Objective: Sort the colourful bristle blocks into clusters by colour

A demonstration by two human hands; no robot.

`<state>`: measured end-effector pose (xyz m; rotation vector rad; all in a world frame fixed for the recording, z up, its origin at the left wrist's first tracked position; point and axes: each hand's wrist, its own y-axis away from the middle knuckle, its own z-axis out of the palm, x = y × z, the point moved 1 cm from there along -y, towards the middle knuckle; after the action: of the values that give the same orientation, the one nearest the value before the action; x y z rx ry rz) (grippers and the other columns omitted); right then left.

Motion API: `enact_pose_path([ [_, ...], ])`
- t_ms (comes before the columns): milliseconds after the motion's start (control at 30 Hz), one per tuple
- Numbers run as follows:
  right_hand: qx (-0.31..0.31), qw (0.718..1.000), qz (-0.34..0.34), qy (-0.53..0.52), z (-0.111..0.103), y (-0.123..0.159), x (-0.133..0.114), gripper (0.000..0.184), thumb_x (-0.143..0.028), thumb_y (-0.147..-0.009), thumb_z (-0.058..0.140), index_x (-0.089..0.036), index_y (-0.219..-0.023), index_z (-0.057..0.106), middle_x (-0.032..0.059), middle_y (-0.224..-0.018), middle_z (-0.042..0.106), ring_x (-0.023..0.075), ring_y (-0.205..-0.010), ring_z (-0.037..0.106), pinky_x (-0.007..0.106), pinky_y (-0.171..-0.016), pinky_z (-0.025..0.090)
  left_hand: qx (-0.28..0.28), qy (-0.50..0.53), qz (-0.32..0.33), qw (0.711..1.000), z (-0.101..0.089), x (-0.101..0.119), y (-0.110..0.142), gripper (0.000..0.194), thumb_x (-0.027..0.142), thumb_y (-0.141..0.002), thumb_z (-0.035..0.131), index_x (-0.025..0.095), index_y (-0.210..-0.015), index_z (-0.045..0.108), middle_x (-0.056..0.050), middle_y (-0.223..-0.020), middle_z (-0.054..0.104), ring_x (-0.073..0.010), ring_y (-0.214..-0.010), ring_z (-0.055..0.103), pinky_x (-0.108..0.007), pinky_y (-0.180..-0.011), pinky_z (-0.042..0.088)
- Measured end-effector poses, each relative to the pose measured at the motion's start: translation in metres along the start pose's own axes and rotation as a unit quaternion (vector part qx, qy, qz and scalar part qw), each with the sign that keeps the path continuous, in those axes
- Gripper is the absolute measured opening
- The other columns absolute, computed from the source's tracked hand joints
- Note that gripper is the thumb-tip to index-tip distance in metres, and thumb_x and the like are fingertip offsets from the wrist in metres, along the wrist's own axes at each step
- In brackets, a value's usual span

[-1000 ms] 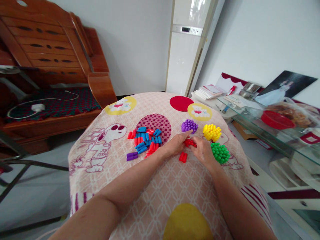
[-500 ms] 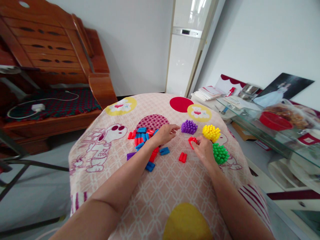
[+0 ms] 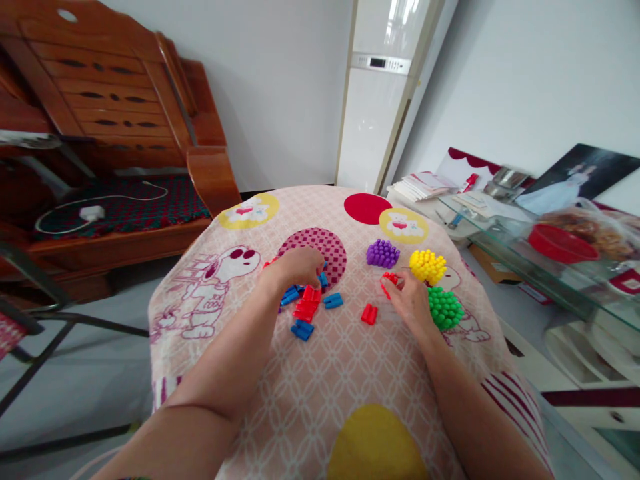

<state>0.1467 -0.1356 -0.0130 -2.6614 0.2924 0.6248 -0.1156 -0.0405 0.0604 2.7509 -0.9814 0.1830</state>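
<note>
My left hand (image 3: 299,267) rests curled on a pile of red and blue plastic pieces (image 3: 306,305) on a patterned cloth (image 3: 320,380); what its fingers hold is hidden. My right hand (image 3: 411,301) is closed on a small red cluster of pieces (image 3: 388,281). Beside it sit a purple ball of pieces (image 3: 383,253), a yellow one (image 3: 427,266) and a green one (image 3: 445,307). A loose red piece (image 3: 369,314) lies between my hands, with blue pieces (image 3: 333,301) nearby.
A wooden bench (image 3: 100,133) with a white charger cable stands at the left. A tall white appliance (image 3: 380,93) is behind the table. A glass shelf (image 3: 525,253) with a red bowl (image 3: 563,243) and papers runs along the right.
My left hand has drawn back from near the purple ball to the red and blue pile. The right hand stays on the red cluster. The view has shifted slightly.
</note>
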Motion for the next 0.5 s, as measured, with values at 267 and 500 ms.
enact_pose_path([
  [267,0.021,1.000,-0.016,-0.001,-0.006,-0.001,-0.005,0.047,-0.048,-0.095,0.031,-0.015,-0.086,0.064,0.0120,-0.076,0.067,0.0219,-0.072,0.058,0.031,-0.069,0.040,0.003,0.001,0.016,1.000,0.012,0.004,-0.002,0.020,0.011,-0.058,0.069,0.019,-0.076,0.068,-0.002,-0.073,0.067,-0.0181,-0.073,0.060,-0.023,-0.062,0.039],
  [500,0.010,1.000,-0.005,0.002,-0.006,-0.003,-0.005,0.048,-0.045,-0.096,0.027,-0.015,-0.084,0.062,0.0138,-0.079,0.068,0.0226,-0.074,0.059,0.031,-0.070,0.039,0.119,0.128,0.048,0.984,0.004,0.038,-0.012,0.020,0.011,-0.070,0.060,0.016,-0.086,0.071,-0.002,-0.073,0.067,-0.0150,-0.068,0.059,-0.024,-0.064,0.039],
])
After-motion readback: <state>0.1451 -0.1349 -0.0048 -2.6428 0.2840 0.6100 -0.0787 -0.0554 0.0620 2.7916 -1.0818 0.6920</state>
